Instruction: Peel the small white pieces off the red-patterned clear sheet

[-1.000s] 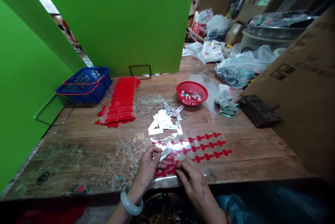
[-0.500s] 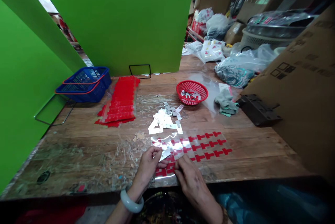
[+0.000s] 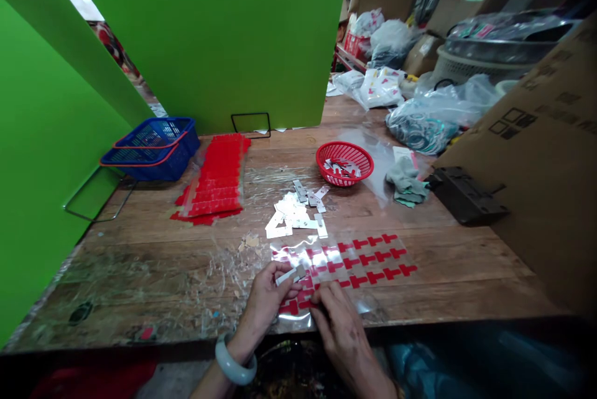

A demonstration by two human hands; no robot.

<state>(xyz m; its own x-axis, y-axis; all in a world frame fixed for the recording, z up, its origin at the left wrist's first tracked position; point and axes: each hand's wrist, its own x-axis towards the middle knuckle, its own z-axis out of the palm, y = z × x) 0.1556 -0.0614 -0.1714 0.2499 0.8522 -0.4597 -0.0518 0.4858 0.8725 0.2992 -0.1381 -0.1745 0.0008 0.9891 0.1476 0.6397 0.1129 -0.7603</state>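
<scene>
My left hand [image 3: 269,293] pinches a small silvery T-shaped metal plate [image 3: 291,275] between thumb and fingers, above the left part of a clear plastic sheet. Rows of red T-shaped stickers [image 3: 372,276] cover this sheet [image 3: 298,322], which lies near the table's front edge. My right hand [image 3: 339,319] rests on the sheet with its fingers curled and drawn together beside the red stickers. Whatever its fingertips hold, if anything, is hidden. Just beyond the sheet lies a loose pile of similar silvery plates [image 3: 293,211].
A red basket [image 3: 329,174] with plates inside stands behind the pile. Left of it lies a stack of red sticker sheets [image 3: 218,172], with a blue basket [image 3: 172,166] beyond. On the right are a grey cloth [image 3: 405,183], a dark metal block [image 3: 466,197] and a cardboard box [image 3: 527,200].
The plate in my left hand has turned, so that its wider end now shows above the fingers. My right hand stays at nearly the same place on the sheet.
</scene>
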